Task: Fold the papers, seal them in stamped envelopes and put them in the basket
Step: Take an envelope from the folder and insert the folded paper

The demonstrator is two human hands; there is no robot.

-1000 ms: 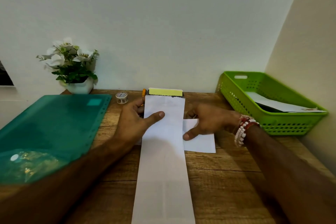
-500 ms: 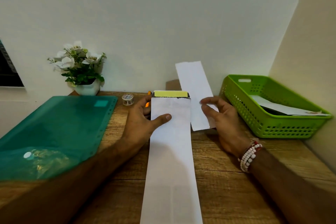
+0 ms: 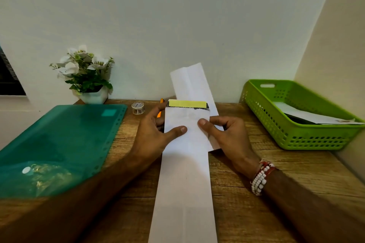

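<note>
Lying at far left on the wooden surface [image 3: 246,193]: one green plastic folder [image 3: 59,140]; beyond it one potted white-flowered plant [image 3: 87,77]; one small tape roll [image 3: 138,108]. Centre: one long white envelope [image 3: 185,183], yellow strip at its far end, pinched by the left hand [image 3: 156,132]. One folded paper [image 3: 192,83], tilted up behind it, gripped by the right hand [image 3: 227,136]. Far right: one green basket [image 3: 296,140] holding white envelopes, number unclear.
</note>
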